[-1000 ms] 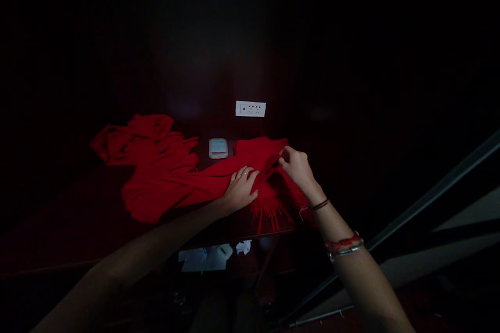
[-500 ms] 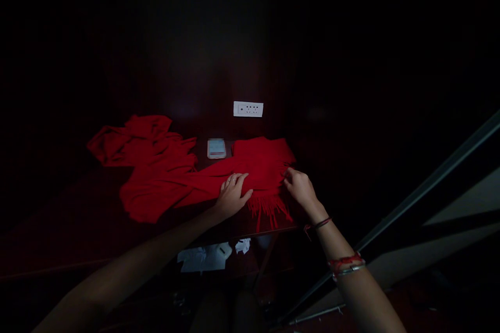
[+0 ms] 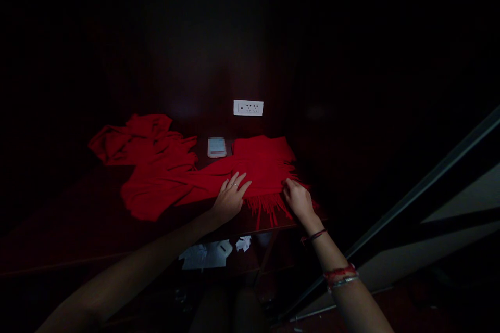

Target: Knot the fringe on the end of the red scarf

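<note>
A long red scarf (image 3: 167,179) with a fringed end lies across a dark table (image 3: 78,218). The left part is crumpled; the right part is spread flatter. My left hand (image 3: 230,195) lies flat on the scarf near the fringe, fingers stretched out, a ring on one finger. My right hand (image 3: 297,197) rests on the scarf's right fringed corner with the fingers curled down onto the cloth. Bracelets circle my right wrist and forearm.
A small pale phone-like object (image 3: 216,147) lies on the table behind the scarf. A white wall socket (image 3: 248,107) sits on the dark wall beyond. White crumpled papers (image 3: 207,256) lie below the table edge. A slanted metal bar (image 3: 410,203) runs at the right.
My right hand has let down the lifted fold and moved right and nearer to the fringed corner. The scarf's right end now lies flatter. My left hand has slid slightly nearer and spread.
</note>
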Demonstrator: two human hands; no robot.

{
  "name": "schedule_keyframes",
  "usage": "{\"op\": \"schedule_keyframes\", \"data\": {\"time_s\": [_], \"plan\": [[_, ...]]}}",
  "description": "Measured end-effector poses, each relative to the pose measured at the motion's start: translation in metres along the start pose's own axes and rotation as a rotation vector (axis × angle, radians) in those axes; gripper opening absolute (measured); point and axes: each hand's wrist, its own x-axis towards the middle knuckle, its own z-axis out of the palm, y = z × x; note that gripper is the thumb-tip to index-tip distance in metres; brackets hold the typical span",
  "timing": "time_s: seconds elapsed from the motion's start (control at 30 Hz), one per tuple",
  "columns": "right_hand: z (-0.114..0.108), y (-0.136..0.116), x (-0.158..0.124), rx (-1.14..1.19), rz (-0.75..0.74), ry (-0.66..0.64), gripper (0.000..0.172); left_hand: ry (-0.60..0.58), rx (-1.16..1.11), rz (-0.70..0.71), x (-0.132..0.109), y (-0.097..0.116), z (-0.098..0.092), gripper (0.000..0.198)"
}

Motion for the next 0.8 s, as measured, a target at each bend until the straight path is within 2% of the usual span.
{"op": "schedule_keyframes", "data": {"time_s": [0.13,0.27,0.4,0.53,0.6,0.73,0.8], "plan": [[-0.003,0.002,0.004,-0.043,0.011,0.033,0.017,-0.083,0.072,0.009,0.001,-0.004,0.002,0.060],[-0.012,0.002,0.017,-0.076,-0.031,0.095,0.019,-0.063,0.134,0.040,0.004,-0.003,0.001,0.063],[-0.005,0.005,0.017,-0.089,-0.043,0.019,0.019,-0.096,0.132,0.065,0.005,0.000,0.004,0.064],[0.006,0.009,0.006,-0.068,-0.015,-0.011,0.018,-0.184,0.066,0.066,0.006,-0.004,0.005,0.066],[0.006,0.010,0.004,-0.054,-0.020,-0.012,0.019,-0.266,0.015,0.051,0.008,-0.007,0.001,0.066],[-0.003,0.007,0.008,-0.038,-0.112,0.009,0.021,-0.472,-0.113,0.061,0.016,-0.013,-0.015,0.067],[-0.007,0.005,0.011,-0.030,-0.166,0.016,0.024,-0.488,-0.153,0.060,0.023,-0.017,-0.022,0.066]]}}
